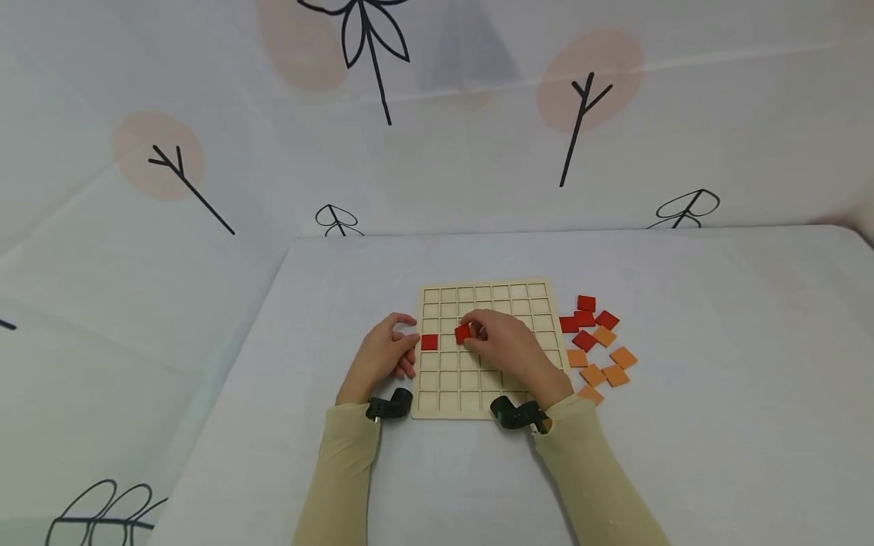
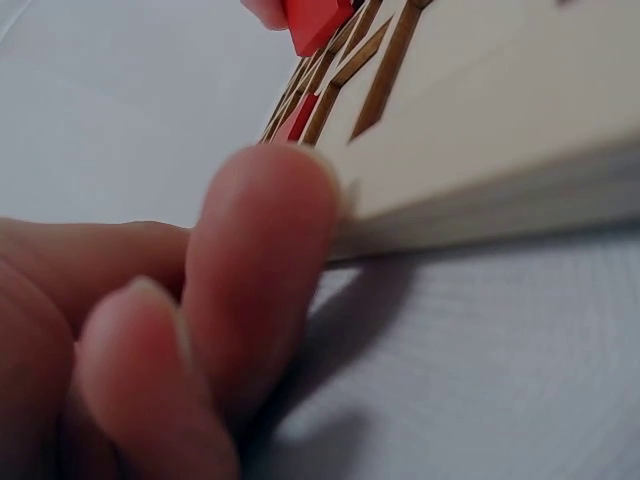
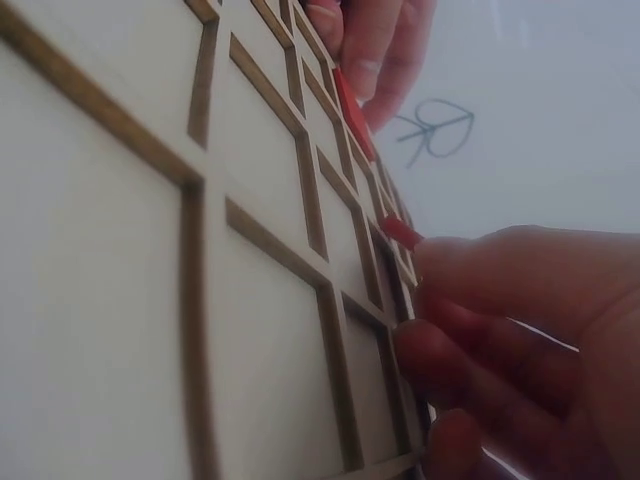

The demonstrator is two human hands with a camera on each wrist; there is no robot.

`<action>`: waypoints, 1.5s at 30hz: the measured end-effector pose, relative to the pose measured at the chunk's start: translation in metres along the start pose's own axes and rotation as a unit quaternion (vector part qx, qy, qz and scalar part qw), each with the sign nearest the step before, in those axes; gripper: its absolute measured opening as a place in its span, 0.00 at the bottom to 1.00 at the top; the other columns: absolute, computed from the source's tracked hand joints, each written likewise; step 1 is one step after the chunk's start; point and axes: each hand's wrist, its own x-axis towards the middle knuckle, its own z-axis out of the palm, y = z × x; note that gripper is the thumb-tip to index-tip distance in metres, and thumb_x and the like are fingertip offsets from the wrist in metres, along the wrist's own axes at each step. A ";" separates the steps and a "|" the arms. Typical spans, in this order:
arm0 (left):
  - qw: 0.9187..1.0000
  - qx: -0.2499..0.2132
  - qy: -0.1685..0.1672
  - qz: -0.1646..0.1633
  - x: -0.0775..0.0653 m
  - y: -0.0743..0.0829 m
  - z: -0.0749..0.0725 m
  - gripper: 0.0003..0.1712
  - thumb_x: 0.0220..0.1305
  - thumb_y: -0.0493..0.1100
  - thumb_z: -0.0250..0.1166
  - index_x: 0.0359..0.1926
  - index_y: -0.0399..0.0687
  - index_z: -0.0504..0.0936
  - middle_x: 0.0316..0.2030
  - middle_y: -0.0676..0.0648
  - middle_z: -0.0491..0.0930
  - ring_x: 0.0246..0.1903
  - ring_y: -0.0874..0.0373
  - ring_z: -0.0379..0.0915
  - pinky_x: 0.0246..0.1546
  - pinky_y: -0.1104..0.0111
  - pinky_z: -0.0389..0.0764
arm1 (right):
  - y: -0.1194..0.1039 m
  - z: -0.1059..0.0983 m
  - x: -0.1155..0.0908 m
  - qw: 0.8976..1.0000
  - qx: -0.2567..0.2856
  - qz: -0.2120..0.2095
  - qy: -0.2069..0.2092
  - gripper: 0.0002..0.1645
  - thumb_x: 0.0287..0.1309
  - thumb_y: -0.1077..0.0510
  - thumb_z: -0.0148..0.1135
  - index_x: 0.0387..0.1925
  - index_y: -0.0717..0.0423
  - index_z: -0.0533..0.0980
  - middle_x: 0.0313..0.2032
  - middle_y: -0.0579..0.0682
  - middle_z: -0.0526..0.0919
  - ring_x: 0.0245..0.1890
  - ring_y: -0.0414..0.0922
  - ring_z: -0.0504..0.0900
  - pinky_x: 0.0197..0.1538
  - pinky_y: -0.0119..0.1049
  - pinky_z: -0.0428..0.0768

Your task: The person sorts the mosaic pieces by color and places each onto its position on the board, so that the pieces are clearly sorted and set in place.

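A pale wooden grid board (image 1: 447,382) lies flat on the white-covered table. Over its left-centre cells, my right hand (image 1: 508,345) pinches a red square tile (image 1: 462,334) between thumb and fingertips; the tile is tilted in the right wrist view. Another red tile (image 1: 429,342) sits in a cell of the leftmost column. My left hand (image 1: 384,356) rests beside the board's left edge, fingers loosely bent, with a fingertip (image 2: 265,210) right at that edge in the left wrist view. Some cells are hidden under my right hand.
Right of the board lie several loose red tiles (image 1: 607,319) and several orange tiles (image 1: 615,375), a few touching or overlapping its right edge in this view. A printed cloth (image 1: 471,174) hangs behind the table. Dark wrist cameras (image 1: 389,405) sit on both wrists.
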 end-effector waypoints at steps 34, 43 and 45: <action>1.000 0.004 -0.001 -0.001 0.000 -0.003 0.000 0.17 0.62 0.46 0.56 0.52 0.55 0.66 0.21 0.43 0.77 0.15 0.50 0.76 0.15 0.65 0.75 | -0.016 0.014 0.002 1.000 -0.029 -0.011 -0.001 0.15 0.50 0.54 0.64 0.41 0.51 0.76 0.23 0.40 0.72 0.24 0.38 0.69 0.28 0.32 0.68; 1.000 0.007 0.003 0.004 -0.001 -0.002 0.000 0.17 0.62 0.46 0.56 0.52 0.54 0.66 0.20 0.43 0.77 0.15 0.50 0.76 0.15 0.64 0.76 | -0.018 0.016 0.001 0.999 -0.039 -0.008 0.005 0.14 0.49 0.55 0.63 0.41 0.50 0.76 0.23 0.40 0.71 0.23 0.38 0.68 0.26 0.31 0.67; 1.000 0.007 0.004 0.006 -0.001 -0.002 0.000 0.17 0.62 0.46 0.56 0.52 0.54 0.66 0.20 0.43 0.77 0.15 0.50 0.76 0.15 0.64 0.76 | -0.018 0.016 0.001 0.999 -0.040 -0.006 0.005 0.14 0.49 0.55 0.63 0.41 0.49 0.76 0.23 0.40 0.71 0.23 0.38 0.68 0.25 0.31 0.67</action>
